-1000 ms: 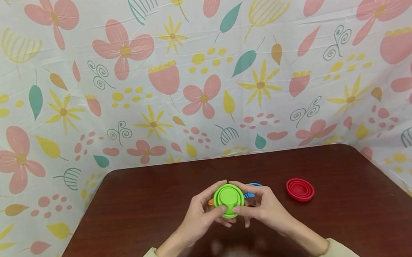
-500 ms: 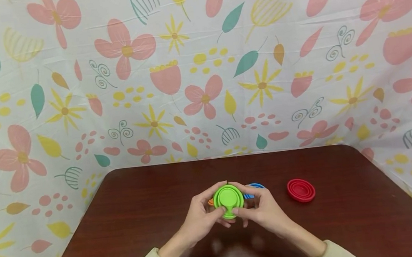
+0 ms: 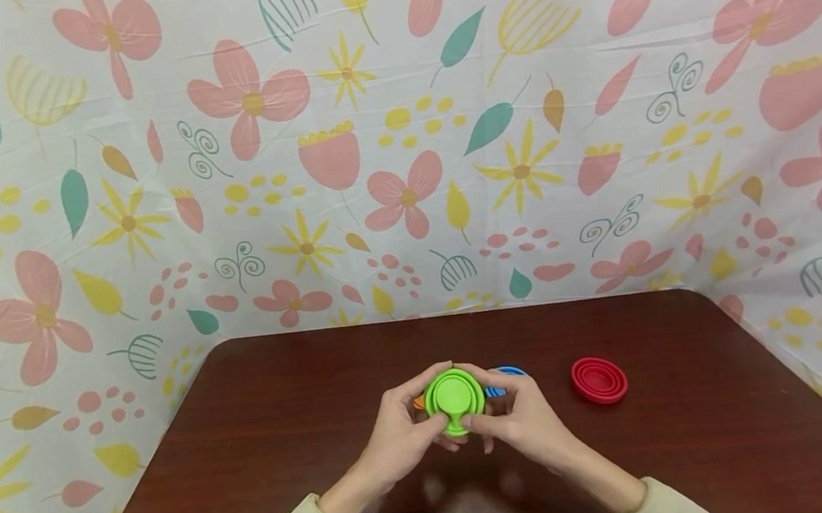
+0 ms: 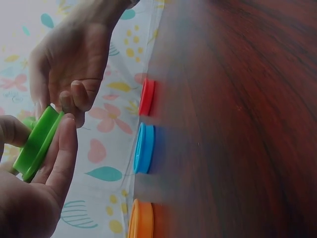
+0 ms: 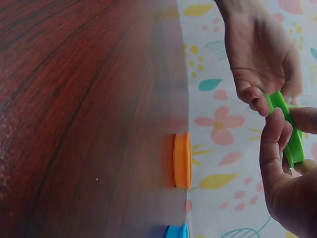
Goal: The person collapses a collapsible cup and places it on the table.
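Note:
A bright green collapsible cup (image 3: 454, 394), folded to a flat disc with stepped rings, is held up between both hands in the head view. My left hand (image 3: 393, 432) grips its left side, thumb on the near face and fingers around the edge and behind. From the right, my right hand (image 3: 534, 421) pinches it in the same way, its thumb low on the disc beside the other. Both wrist views show the green disc (image 4: 38, 144) edge-on and off the table, with fingertips on its two faces. The thumbs cover part of its lower rings.
On the dark wooden table (image 3: 304, 385) lie similar flattened cups: a red one (image 3: 599, 380) to the right, a blue one (image 4: 144, 148) behind the right hand, and an orange one (image 5: 182, 160) mostly hidden behind the hands. A flowered cloth (image 3: 397, 124) hangs behind the table.
Both hands stay almost in place with the green cup between them. Only slight shifts of the fingers and of the view show.

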`<state>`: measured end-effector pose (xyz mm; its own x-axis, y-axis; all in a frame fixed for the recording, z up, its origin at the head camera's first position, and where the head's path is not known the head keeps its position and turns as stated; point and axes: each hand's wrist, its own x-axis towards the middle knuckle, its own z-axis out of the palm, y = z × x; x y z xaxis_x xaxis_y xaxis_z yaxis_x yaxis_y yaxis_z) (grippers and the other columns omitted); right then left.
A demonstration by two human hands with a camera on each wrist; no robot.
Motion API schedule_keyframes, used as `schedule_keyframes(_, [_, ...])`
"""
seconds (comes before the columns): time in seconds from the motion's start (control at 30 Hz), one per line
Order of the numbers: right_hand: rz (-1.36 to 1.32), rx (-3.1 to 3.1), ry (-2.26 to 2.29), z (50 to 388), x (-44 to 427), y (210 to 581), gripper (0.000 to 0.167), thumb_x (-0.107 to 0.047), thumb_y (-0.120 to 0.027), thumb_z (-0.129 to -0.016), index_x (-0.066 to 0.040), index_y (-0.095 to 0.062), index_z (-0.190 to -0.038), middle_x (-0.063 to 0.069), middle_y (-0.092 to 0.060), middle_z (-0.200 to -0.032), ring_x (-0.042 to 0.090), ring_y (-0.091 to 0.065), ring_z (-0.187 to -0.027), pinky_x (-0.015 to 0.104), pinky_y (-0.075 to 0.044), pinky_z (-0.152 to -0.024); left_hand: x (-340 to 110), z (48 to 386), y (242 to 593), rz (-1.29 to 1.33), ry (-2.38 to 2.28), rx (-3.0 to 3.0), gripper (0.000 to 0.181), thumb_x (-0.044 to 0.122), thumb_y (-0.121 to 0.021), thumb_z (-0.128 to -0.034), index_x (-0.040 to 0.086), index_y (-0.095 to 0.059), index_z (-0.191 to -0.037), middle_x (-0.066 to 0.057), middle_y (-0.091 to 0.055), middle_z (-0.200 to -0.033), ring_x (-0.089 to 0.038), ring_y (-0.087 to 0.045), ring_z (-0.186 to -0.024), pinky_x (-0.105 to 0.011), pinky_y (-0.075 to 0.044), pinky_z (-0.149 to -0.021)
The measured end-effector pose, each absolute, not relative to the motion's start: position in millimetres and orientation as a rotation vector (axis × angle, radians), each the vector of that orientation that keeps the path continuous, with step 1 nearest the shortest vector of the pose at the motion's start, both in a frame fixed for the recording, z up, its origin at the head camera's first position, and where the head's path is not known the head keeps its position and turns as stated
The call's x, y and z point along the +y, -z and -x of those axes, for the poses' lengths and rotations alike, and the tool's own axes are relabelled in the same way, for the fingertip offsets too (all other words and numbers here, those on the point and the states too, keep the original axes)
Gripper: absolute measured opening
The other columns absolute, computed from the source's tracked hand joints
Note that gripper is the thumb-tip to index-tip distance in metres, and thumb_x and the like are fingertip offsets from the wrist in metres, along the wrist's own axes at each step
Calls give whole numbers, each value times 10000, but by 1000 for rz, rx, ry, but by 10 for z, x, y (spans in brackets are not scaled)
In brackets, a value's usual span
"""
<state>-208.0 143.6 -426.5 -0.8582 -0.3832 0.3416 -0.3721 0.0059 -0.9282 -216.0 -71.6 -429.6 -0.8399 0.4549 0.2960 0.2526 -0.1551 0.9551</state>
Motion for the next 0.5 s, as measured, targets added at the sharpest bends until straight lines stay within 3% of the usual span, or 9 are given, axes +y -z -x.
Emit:
schedule_keyframes(0.17, [812, 2224, 2058, 2038, 1402, 4264, 650, 46, -797, -870, -51, -603, -1483, 238, -581, -1125, 315, -605, -497, 421, -591, -493, -732, 2147, 4306, -827, -2126, 1961, 681, -159, -565, -902, 108, -558, -1529, -195, -622, -1365, -382, -765, -769, -471, -646, -648])
schedule_keyframes(0.5, [817, 2226, 2059, 2103, 1416, 4284, 662, 51, -807, -863, -56, -604, -1484, 235, -619, -1171, 331, -604, -498, 457, -590, -488, -708, 2209, 4314, -816, -2119, 1988, 678, -169, -578, -888, 103, -582, -1508, -176, -601, -1413, -380, -761, -780, -473, -646, -645])
